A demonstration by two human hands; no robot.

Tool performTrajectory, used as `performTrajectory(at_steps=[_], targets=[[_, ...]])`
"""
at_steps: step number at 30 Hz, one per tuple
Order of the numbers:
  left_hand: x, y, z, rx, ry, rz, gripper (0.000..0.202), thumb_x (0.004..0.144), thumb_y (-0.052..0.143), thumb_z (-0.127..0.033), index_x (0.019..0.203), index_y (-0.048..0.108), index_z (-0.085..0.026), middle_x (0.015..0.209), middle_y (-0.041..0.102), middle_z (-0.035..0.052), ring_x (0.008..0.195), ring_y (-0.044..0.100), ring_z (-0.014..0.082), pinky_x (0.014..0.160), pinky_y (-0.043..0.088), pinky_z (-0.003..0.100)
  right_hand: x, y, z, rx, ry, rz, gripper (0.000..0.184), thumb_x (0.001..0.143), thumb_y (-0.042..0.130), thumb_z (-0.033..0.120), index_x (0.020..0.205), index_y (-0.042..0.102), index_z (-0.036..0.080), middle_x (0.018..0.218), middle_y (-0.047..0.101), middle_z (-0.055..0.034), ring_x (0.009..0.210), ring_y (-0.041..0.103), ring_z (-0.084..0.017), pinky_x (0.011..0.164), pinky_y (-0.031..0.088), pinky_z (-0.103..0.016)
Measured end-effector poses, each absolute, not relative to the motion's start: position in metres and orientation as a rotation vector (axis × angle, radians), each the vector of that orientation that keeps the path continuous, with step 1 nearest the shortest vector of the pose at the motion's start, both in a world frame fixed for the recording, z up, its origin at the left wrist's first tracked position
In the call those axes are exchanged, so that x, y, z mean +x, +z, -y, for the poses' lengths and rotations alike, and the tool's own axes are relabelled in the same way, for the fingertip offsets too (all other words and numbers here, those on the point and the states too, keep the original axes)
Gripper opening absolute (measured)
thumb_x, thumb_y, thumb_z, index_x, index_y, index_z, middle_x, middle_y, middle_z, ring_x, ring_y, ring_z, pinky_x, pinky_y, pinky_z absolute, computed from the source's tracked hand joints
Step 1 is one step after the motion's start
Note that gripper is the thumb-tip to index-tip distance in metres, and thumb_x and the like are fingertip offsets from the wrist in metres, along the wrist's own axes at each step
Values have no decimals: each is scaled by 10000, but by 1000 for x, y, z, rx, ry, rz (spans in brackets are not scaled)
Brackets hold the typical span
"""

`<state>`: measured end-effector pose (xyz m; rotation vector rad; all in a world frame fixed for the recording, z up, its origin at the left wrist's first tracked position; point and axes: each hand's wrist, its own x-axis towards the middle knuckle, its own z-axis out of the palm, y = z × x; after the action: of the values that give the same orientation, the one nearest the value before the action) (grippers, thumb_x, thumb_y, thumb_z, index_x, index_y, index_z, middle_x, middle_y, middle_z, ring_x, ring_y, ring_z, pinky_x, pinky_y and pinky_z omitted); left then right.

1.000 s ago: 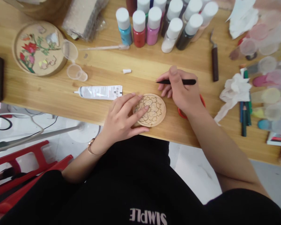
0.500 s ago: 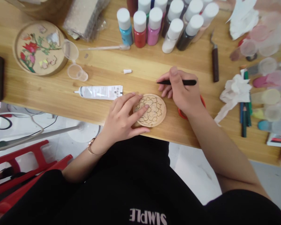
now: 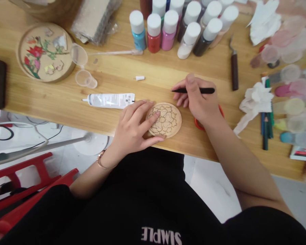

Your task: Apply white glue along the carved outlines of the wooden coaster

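A round wooden disc (image 3: 172, 126) with a cut-out flower pattern of petal pieces lies at the table's near edge. My left hand (image 3: 134, 127) rests on its left side, fingers spread, the index fingertip on the petals and the thumb along the lower rim. Above and to the right of the disc, my right hand (image 3: 200, 97) pinches slim black tweezers (image 3: 206, 91) whose pointed tip faces left, clear of the disc. A white glue tube (image 3: 111, 100) lies left of the disc, its nozzle pointing left. Its small white cap (image 3: 140, 78) sits further back.
Paint bottles (image 3: 154, 34) with white lids stand at the back. A round wooden piece with coloured flowers (image 3: 46, 71) and small clear cups (image 3: 84, 79) are at left. Red-handled scissors (image 3: 199, 124) are partly hidden by my right wrist. Crumpled tissue (image 3: 256, 97) covers pencils (image 3: 265, 134).
My left index finger has slid a little left on the disc, uncovering the flower's centre. My right hand with the tweezers has barely moved.
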<state>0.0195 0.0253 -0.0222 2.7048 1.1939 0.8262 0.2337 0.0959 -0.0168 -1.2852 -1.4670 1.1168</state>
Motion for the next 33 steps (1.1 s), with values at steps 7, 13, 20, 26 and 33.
performTrajectory(at_steps=[7,13,20,26,33], targets=[[20,-22,-27,2669,771,-1183,867,778,673,-666,1384,456,-86,1341,571,214,1273,505,356,1072,419,501,235,-16,-97,-1318,1040,1530,432,862,538,651,756,693,263,583,629,22,463,561,-88,450,435,-256],[21,-23,-26,2670,748,-1272,842,835,599,-661,1401,413,-66,1322,586,199,1272,500,348,1079,400,480,242,-12,-97,-1353,666,1790,112,841,653,329,861,713,237,857,733,-19,749,665,-160,703,527,-329],[36,-15,-29,2588,661,-1525,838,844,593,-643,1404,404,-50,1322,564,225,1264,499,358,1101,367,507,245,-12,-99,-1473,588,1835,203,846,570,267,1000,698,236,968,733,-51,830,678,-189,743,538,-346],[-4,12,-36,2579,482,-1636,711,902,551,-570,1411,428,-88,1382,515,242,1332,434,411,1094,355,584,251,-12,-102,-1570,438,2029,225,866,514,245,1004,692,260,1007,708,-74,854,659,-239,763,526,-413],[-69,9,-40,2532,382,-1923,511,922,532,-476,1329,528,-167,1284,602,190,1216,534,407,953,475,563,263,-12,-110,-1620,351,2287,399,847,411,120,1082,713,238,1016,660,-118,1012,604,-309,783,488,-446]])
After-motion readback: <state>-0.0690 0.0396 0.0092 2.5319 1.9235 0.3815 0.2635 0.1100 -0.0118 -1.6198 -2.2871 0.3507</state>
